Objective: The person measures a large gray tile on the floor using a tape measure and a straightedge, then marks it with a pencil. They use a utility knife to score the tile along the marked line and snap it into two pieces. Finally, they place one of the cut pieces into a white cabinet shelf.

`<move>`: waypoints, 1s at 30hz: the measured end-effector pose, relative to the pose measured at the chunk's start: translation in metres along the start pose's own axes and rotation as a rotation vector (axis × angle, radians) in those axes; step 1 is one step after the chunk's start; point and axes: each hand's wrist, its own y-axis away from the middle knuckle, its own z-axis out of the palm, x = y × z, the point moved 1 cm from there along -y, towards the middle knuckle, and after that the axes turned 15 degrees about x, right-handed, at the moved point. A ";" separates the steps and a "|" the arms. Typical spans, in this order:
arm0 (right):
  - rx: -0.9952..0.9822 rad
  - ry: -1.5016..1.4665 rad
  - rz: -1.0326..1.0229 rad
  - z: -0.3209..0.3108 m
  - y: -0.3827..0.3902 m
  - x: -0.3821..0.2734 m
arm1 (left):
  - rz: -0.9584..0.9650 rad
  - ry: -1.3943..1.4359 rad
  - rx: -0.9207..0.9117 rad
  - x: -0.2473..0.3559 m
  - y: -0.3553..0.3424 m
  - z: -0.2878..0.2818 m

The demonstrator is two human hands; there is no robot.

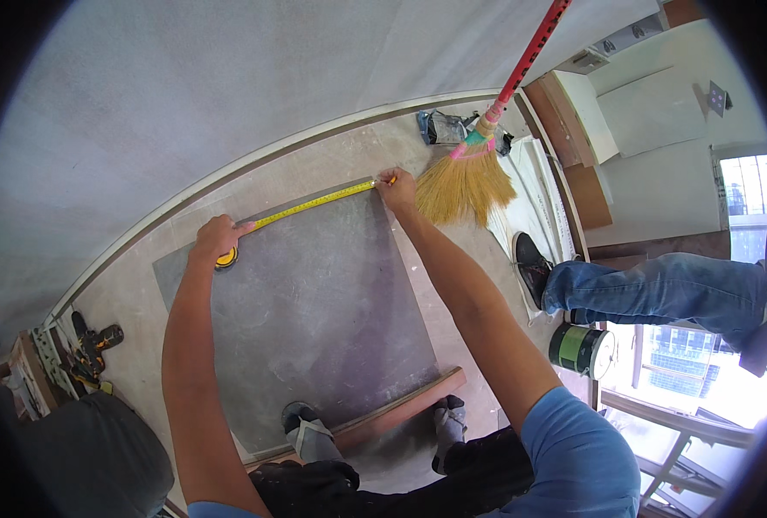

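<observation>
My left hand (217, 237) grips the case (226, 258) of a yellow tape (314, 204); my right hand (396, 189) pinches its end. It's already drawn out along the far edge of a grey slab (306, 302) on the floor (129, 281); whether that edge is marked, I can't tell.

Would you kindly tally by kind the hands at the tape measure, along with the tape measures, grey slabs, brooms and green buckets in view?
Hands: 2 (left hand, right hand)
Tape measure: 1
Grey slab: 1
Broom: 1
Green bucket: 1
Total: 6
</observation>
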 end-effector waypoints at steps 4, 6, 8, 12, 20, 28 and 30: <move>-0.045 0.002 0.109 0.009 0.011 -0.003 | 0.026 -0.002 -0.051 -0.002 -0.003 -0.006; -0.033 -0.055 0.170 0.013 0.005 -0.002 | 0.065 0.034 0.022 -0.002 -0.007 -0.004; -0.031 -0.152 0.247 0.013 -0.003 0.003 | 0.075 0.052 0.043 -0.002 -0.009 -0.006; -0.084 -0.414 0.480 0.009 -0.005 0.009 | 0.061 0.014 -0.018 0.006 -0.005 -0.008; -0.181 -0.495 0.579 0.001 0.002 -0.021 | 0.032 -0.005 -0.013 -0.007 -0.005 -0.014; 0.055 -0.035 0.070 0.014 0.005 -0.010 | -0.019 -0.120 0.003 0.000 -0.018 -0.007; 0.049 0.023 0.067 0.015 0.006 -0.010 | -0.032 -0.153 0.042 0.000 -0.017 -0.008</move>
